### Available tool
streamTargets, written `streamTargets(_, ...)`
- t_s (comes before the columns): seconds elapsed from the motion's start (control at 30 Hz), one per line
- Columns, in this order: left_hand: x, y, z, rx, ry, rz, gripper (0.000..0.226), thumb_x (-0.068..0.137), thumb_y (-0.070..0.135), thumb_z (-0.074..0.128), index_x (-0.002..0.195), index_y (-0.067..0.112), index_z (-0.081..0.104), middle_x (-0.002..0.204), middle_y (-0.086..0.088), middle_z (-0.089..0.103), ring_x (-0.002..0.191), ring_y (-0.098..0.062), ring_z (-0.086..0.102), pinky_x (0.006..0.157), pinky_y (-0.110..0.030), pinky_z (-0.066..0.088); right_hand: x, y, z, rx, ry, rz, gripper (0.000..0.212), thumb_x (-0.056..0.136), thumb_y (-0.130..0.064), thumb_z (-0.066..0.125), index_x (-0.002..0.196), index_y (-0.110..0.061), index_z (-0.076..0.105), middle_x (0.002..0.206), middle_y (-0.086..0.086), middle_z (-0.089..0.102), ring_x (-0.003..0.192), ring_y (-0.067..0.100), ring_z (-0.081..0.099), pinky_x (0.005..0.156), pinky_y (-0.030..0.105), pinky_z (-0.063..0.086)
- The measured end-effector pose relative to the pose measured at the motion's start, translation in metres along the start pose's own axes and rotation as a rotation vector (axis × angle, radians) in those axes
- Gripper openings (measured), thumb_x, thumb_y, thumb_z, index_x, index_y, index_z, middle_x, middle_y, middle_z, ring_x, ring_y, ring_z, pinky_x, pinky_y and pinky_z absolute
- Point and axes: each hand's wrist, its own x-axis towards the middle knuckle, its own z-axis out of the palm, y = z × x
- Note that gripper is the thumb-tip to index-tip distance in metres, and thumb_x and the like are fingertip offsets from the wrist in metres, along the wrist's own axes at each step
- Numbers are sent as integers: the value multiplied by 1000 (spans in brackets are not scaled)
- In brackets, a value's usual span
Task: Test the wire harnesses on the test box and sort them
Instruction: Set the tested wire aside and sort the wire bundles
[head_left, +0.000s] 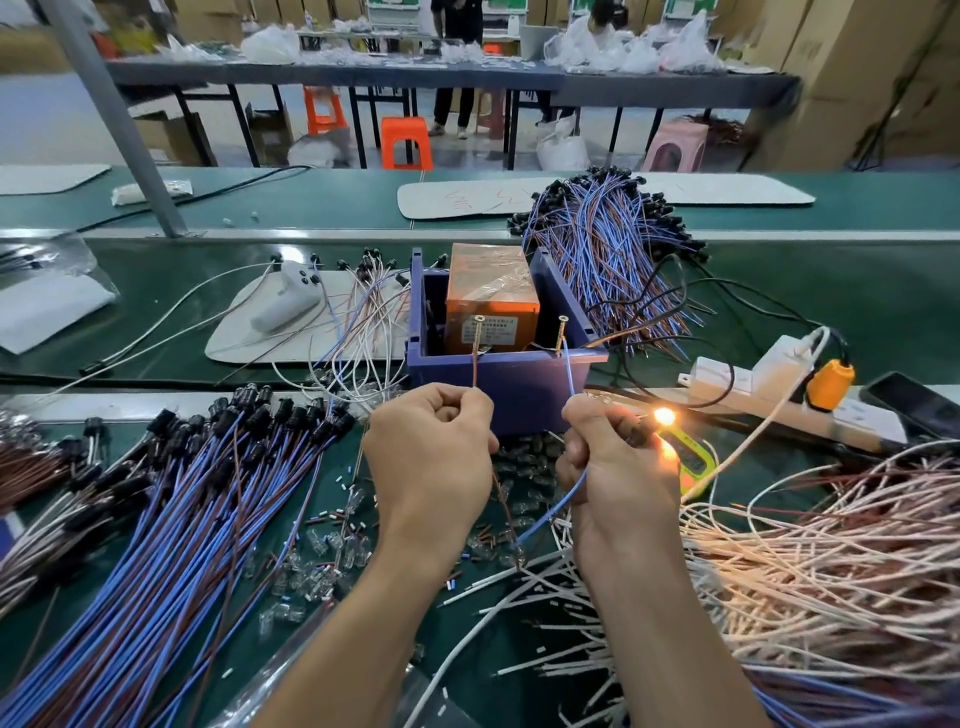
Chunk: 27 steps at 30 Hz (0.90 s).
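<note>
The test box (498, 387) is a blue plastic bin holding an orange transformer (491, 306), with two brass screws standing at its front rim. My left hand (434, 457) pinches the harness's brown wire (474, 366), whose tip touches the left screw (479, 327). My right hand (613, 462) grips the blue wire (569, 371) and the lamp socket; that wire reaches up to the right screw (561, 332). The bulb (664, 415) beside my right hand glows orange. The two wires hang in a loop below my hands.
A large pile of blue-and-brown harnesses (171, 519) lies left, another (608, 249) behind the box. White and pink wires (810, 561) spread right. A power strip (769, 395) with an orange plug, a phone (914, 402), a green tool (688, 460) and loose clear bulbs (311, 566) lie around.
</note>
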Motion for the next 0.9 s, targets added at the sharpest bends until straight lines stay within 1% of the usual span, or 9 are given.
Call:
streamTargets(0.17,0,2,-3,-47,55,1,33,87,19,68,54,20,69,50,5,67,39,-11,58,42,-26,47,-1,-1,-2,6,45,-7,32,92,-1,69,67,-16,56,49,2,47,39,11,37,39,21,32)
streamTargets(0.3,-6,7,-5,-106,47,7,26,80,25,68,54,20,69,45,4,61,35,-8,46,39,-21,39,-10,-8,-7,-30,9,-57,38,92,-1,69,59,-17,58,49,1,44,41,11,34,40,21,28)
streamTargets(0.4,-11,13,-3,-42,-136,1,18,76,39,74,63,27,76,52,5,66,43,-9,51,51,-27,44,-20,-18,-9,-76,-125,-68,42,91,0,68,54,-19,61,48,-1,41,41,11,32,41,22,29)
streamTargets(0.5,-17,23,-3,-301,-420,-82,9,83,28,81,77,22,84,72,-3,78,62,-12,69,59,-26,56,-32,-30,-9,-94,-223,-12,39,90,0,68,55,-18,66,45,0,41,38,11,34,40,24,30)
streamTargets(0.57,-19,29,-7,-410,-577,-100,11,83,28,81,81,17,84,78,-10,79,65,-15,72,59,-22,56,-38,-38,-10,-85,-252,52,36,89,-2,69,57,-17,66,45,2,41,37,11,35,41,24,30)
streamTargets(0.67,-23,34,-13,-476,-716,-105,24,67,39,80,79,18,84,65,2,71,57,-7,60,57,-17,49,-48,-52,-16,-121,-256,111,35,89,-3,70,58,-18,62,47,3,42,37,10,36,39,21,31)
streamTargets(0.73,-28,38,-11,-457,-669,-111,19,70,35,82,73,16,83,57,3,62,51,-8,48,52,-18,41,-56,-60,-21,-166,-252,95,37,89,-3,71,57,-19,63,50,3,45,40,10,39,39,20,34)
streamTargets(0.8,-36,46,-8,-463,-559,-120,16,79,23,82,67,14,80,55,0,61,43,-10,46,44,-19,39,-63,-69,-27,-166,-194,70,37,90,-5,71,56,-19,69,54,3,51,40,9,44,40,19,38)
streamTargets(0.9,-46,59,-9,-538,-433,-145,23,84,15,80,61,14,79,55,-1,64,37,-11,48,38,-18,39,-70,-93,-47,0,-113,59,40,99,-16,61,61,-9,73,55,8,54,32,8,32,35,19,30)
